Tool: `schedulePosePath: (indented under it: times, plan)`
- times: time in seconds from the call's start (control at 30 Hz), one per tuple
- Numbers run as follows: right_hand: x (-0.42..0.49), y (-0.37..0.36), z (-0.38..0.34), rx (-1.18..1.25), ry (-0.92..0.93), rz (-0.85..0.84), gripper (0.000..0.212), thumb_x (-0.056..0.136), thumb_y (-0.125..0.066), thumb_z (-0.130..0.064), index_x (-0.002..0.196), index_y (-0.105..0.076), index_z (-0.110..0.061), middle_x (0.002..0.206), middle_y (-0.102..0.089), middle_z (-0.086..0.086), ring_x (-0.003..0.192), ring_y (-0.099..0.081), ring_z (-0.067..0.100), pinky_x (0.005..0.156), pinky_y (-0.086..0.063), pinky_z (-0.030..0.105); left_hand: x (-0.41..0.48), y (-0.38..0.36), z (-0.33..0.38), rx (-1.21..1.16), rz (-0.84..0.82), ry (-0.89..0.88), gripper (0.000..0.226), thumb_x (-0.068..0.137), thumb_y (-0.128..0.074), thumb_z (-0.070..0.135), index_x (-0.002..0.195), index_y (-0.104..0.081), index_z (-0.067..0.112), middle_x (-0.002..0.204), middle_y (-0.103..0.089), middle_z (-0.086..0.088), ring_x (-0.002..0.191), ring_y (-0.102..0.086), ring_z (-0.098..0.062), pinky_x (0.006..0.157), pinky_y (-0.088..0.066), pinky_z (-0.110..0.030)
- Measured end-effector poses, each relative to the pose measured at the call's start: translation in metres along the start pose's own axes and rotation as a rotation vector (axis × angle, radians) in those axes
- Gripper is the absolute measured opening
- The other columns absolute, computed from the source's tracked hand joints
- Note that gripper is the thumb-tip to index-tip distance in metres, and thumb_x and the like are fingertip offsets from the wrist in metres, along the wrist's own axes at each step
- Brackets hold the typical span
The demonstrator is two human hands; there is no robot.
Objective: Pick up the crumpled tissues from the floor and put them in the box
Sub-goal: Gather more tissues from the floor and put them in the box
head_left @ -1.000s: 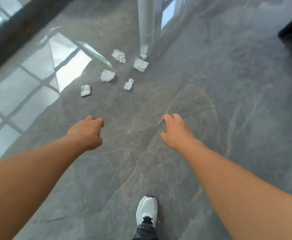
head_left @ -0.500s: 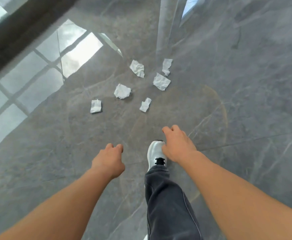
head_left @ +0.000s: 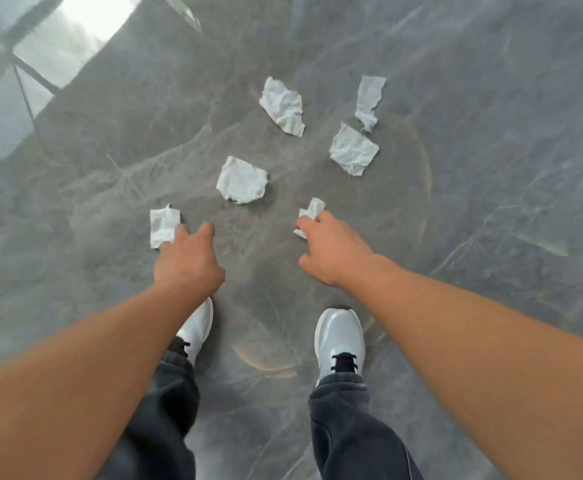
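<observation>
- Nearest: I am standing with my left shoe [head_left: 196,327] and right shoe [head_left: 340,337] set apart on the grey floor [head_left: 490,237], bending over the litter.
- My left hand [head_left: 187,261] is reaching down with its fingers loosely spread and holding nothing. Its tips are lying at the edge of the near-left tissue [head_left: 163,225].
- My right hand [head_left: 331,251] is overlapping the near-right tissue [head_left: 312,211]. I cannot tell whether its fingers are pinching it yet.
- Technique, as I am judging it: each tissue is light and limp, so I should be gathering it from above with the fingertips and pinching its folds rather than sliding it across the polished floor.
- Farther out, the middle tissue [head_left: 241,180], the right tissue [head_left: 352,150], the far-left tissue [head_left: 283,105] and the far-right tissue [head_left: 369,97] are lying apart.
- The box is not showing in this view.
</observation>
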State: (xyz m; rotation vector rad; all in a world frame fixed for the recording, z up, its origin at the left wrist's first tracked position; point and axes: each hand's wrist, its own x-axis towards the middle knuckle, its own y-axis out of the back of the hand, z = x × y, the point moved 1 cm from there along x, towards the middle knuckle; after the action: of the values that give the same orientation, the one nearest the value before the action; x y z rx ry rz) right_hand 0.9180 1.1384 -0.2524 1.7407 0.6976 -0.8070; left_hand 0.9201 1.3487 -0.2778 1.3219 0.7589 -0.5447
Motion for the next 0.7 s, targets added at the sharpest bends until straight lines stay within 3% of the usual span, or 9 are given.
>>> schedulePosePath:
  times: [0.1, 0.2, 0.27, 0.37, 0.47, 0.57, 0.7]
  plan:
    - [0.039, -0.011, -0.033, -0.011, -0.019, -0.004, 0.05, 0.083, -0.057, -0.019, 0.131, -0.041, -0.021, 0.127, -0.041, 0.013, 0.115, -0.047, 0.039, 0.09, -0.045, 0.044, 0.034, -0.002, -0.037, 0.003, 0.03, -0.011, 0.068, 0.073, -0.063, 0.008, 0.132, -0.035, 0.028, 0.131, -0.033, -0.015, 0.105, -0.044, -0.047, 0.074, -0.043, -0.046]
    - [0.086, -0.018, -0.076, -0.025, -0.005, 0.095, 0.058, 0.083, -0.06, -0.018, 0.135, -0.035, -0.029, 0.136, -0.032, 0.01, 0.12, -0.038, 0.037, 0.091, -0.044, 0.045, 0.063, 0.0, -0.078, 0.009, 0.07, -0.048, 0.074, 0.074, -0.064, 0.01, 0.134, -0.031, 0.034, 0.133, -0.029, -0.014, 0.101, -0.045, -0.046, 0.067, -0.04, -0.043]
    - [0.114, -0.021, -0.102, -0.092, 0.007, 0.201, 0.064, 0.08, -0.064, -0.013, 0.133, -0.035, -0.034, 0.144, -0.023, 0.009, 0.125, -0.03, 0.038, 0.091, -0.045, 0.048, 0.081, -0.003, -0.097, 0.023, 0.075, -0.082, 0.074, 0.075, -0.065, 0.01, 0.136, -0.031, 0.035, 0.134, -0.03, -0.015, 0.099, -0.047, -0.047, 0.068, -0.041, -0.044]
    - [0.143, -0.031, -0.131, -0.195, -0.003, 0.203, 0.076, 0.074, -0.068, 0.0, 0.13, -0.034, -0.038, 0.152, -0.01, 0.009, 0.132, -0.02, 0.044, 0.09, -0.041, 0.056, 0.097, -0.013, -0.116, 0.003, 0.088, -0.167, 0.072, 0.076, -0.063, 0.007, 0.136, -0.035, 0.033, 0.13, -0.032, -0.017, 0.094, -0.048, -0.044, 0.076, -0.045, -0.047]
    - [0.152, -0.048, -0.145, -0.204, 0.009, 0.171, 0.062, 0.076, -0.061, 0.005, 0.126, -0.043, -0.027, 0.143, -0.023, 0.012, 0.124, -0.03, 0.04, 0.08, -0.044, 0.048, 0.109, -0.021, -0.125, -0.002, 0.132, -0.273, 0.056, 0.077, -0.061, 0.006, 0.128, -0.048, 0.025, 0.121, -0.037, -0.016, 0.093, -0.048, -0.041, 0.078, -0.048, -0.048]
    - [0.146, -0.072, -0.143, -0.2, 0.02, 0.128, 0.039, 0.086, -0.05, 0.004, 0.122, -0.052, -0.011, 0.133, -0.033, 0.013, 0.121, -0.036, 0.037, 0.082, -0.045, 0.043, 0.118, -0.024, -0.126, 0.048, 0.114, -0.417, 0.031, 0.079, -0.056, 0.005, 0.109, -0.062, 0.012, 0.104, -0.047, -0.016, 0.087, -0.054, -0.039, 0.073, -0.049, -0.045]
    - [0.121, -0.089, -0.116, -0.085, -0.003, 0.085, 0.038, 0.08, -0.053, 0.011, 0.116, -0.055, -0.001, 0.124, -0.043, 0.014, 0.119, -0.042, 0.033, 0.081, -0.043, 0.041, 0.12, -0.026, -0.113, 0.111, 0.087, -0.484, 0.019, 0.077, -0.053, 0.004, 0.091, -0.064, 0.01, 0.095, -0.051, -0.013, 0.08, -0.056, -0.038, 0.066, -0.047, -0.04]
